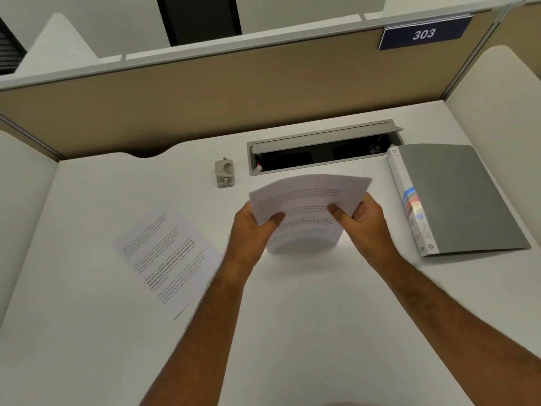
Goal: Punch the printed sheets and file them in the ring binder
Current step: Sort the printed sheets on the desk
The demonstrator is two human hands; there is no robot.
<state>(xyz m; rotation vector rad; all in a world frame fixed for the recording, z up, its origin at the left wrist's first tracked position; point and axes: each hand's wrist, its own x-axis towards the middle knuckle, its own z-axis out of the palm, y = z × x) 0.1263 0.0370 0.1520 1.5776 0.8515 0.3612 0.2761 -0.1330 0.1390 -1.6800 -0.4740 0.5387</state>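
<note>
A small stack of printed sheets (307, 197) is held upright over the middle of the white desk (292, 317), its lower edge close to the surface and its top bending away from me. My left hand (254, 227) grips the stack's left side, thumb on the front. My right hand (363, 221) grips the right side the same way. Another printed sheet (167, 259) lies flat to the left. A small grey hole punch (224, 173) stands behind it at the desk's middle. The grey ring binder (456, 197) lies closed at the right.
An open cable tray (322, 150) with a raised grey lid is set into the desk behind the sheets. Beige partition panels (205, 98) wall in the desk at the back, with white side panels left and right. A blue sign reading 303 (424, 33) hangs at the top right.
</note>
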